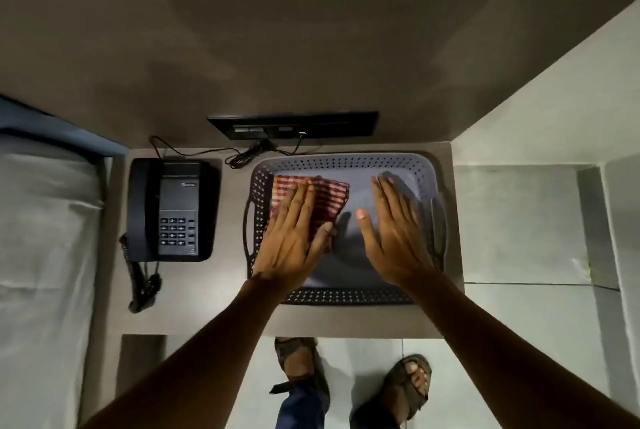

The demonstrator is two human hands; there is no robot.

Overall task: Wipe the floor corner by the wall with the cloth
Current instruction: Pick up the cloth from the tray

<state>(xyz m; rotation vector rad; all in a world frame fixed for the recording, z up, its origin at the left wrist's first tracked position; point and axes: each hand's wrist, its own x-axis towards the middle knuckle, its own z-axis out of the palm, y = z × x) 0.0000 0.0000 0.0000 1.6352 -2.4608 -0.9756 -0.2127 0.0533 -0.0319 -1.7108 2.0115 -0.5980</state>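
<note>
Left hand (294, 238) flat over cloth (325, 200) — lower corner hidden.

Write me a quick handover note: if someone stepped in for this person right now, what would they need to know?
Left hand: flat on the cloth, thumb curled at its near edge; no firm grip visible.
Right hand: open, palm down over the bare tray floor, holding nothing.
Cloth: checked red and white, folded, lying in the left part of the tray.
Tray: on the table, beside the phone, against the wall.
Done: nothing of the wiping; the cloth is not yet lifted out.
Left: pick up the cloth, get down to the floor, and wipe the corner by the wall.
</note>
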